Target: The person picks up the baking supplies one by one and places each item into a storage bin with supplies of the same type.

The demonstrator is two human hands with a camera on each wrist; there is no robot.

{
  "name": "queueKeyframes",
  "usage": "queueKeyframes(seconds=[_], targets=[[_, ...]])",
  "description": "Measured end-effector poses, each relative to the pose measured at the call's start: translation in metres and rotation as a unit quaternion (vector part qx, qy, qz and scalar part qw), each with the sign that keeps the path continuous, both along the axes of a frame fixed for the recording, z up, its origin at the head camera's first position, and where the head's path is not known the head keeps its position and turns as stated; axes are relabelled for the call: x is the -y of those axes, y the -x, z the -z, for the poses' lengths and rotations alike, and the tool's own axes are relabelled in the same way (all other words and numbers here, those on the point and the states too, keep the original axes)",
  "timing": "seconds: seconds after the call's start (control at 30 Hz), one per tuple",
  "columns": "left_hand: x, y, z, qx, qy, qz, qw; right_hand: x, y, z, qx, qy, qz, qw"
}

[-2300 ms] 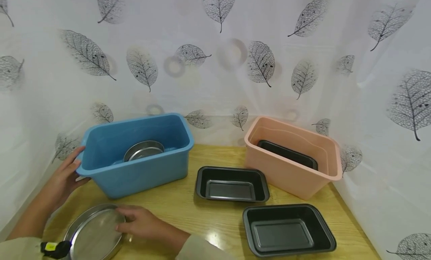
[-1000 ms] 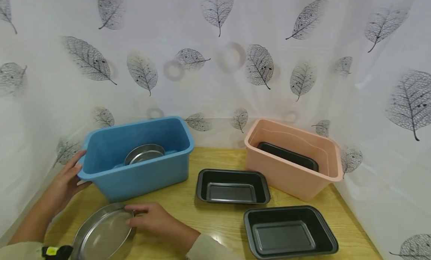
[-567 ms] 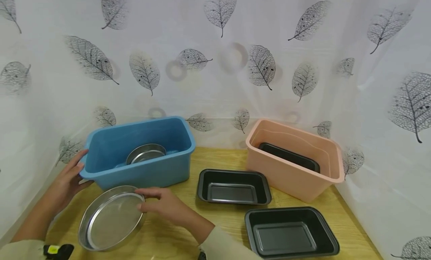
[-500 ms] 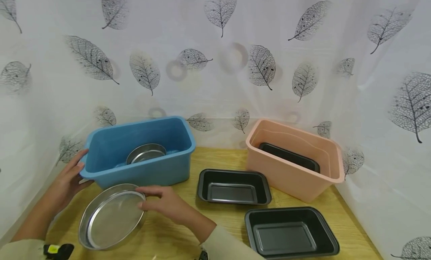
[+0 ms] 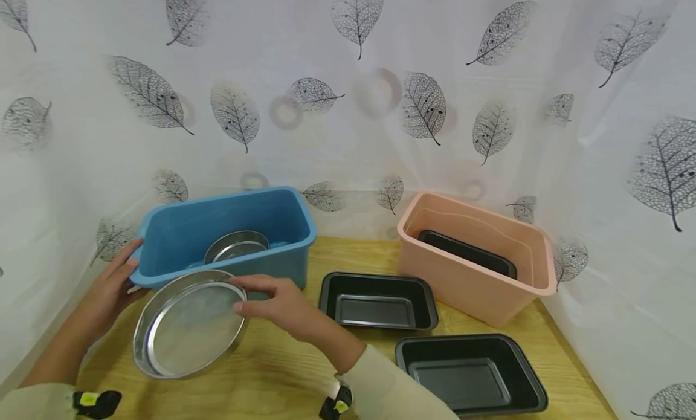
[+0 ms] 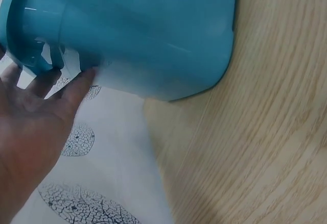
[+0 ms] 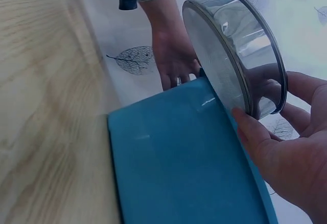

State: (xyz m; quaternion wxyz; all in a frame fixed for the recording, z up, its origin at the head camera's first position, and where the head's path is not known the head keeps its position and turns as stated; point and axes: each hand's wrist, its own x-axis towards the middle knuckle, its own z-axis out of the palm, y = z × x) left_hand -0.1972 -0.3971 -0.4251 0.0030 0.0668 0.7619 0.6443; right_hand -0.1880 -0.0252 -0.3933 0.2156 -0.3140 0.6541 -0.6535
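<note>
A round metal sieve (image 5: 190, 329) is tilted above the table, close in front of the blue tub (image 5: 277, 261) and overlapping its front wall in the head view. My right hand (image 5: 285, 305) pinches the sieve's right rim, thumb on one side and fingers on the other. In the right wrist view its mesh face and shiny side wall (image 7: 250, 35) show. At the tub's left end my left hand (image 5: 106, 293) grips the handle rim; the left wrist view shows fingers at the handle slots and the thumb against the wall. A smaller round metal sieve-like piece (image 5: 239, 242) lies inside the tub.
Two black rectangular loaf pans (image 5: 375, 311) (image 5: 462, 378) sit on the wooden table (image 5: 266, 384), centre and front right. At the back right stands a pink tub (image 5: 457, 281) with a black pan (image 5: 467, 254) inside. A leaf-patterned white curtain (image 5: 337, 148) encloses the back and sides.
The right hand has lifted the sieve from the front left of the table, up and to the right toward the blue tub. The left hand has stayed on the tub.
</note>
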Motion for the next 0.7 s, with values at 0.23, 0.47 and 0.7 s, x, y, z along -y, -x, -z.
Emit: queueKeyframes(seconds=[0.23, 0.47, 0.7], targets=[[-0.008, -0.004, 0.000, -0.033, -0.031, -0.028, 0.9986, -0.010, 0.008, -0.015, -0.024, -0.008, 0.017, 0.9995], [-0.010, -0.006, -0.002, -0.046, -0.052, -0.034, 0.9970, -0.018, 0.025, -0.027, -0.024, -0.007, 0.026, 0.9994], [-0.009, -0.009, -0.002, -0.064, -0.017, -0.032, 0.9973, -0.026, 0.051, -0.041, -0.048, -0.007, 0.042, 0.9979]])
